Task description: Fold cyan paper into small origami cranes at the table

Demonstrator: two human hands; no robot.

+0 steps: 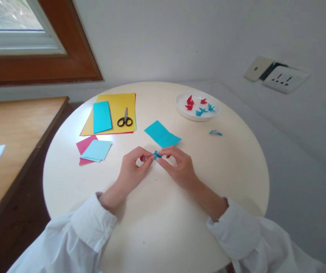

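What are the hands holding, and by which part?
A small folded blue paper, its left side pinched by the left hand, its right side by the right hand.

from my remote post i look into an everyday indoor room; home or office, i cannot tell. it has plain white walls (157, 41), a window (11, 15) framed in brown wood, a wall socket (285, 79), a wooden desk (23, 123) and a round white table (157, 223) where coloured paper (120, 102) and scissors (125, 121) give it a craft-corner air.
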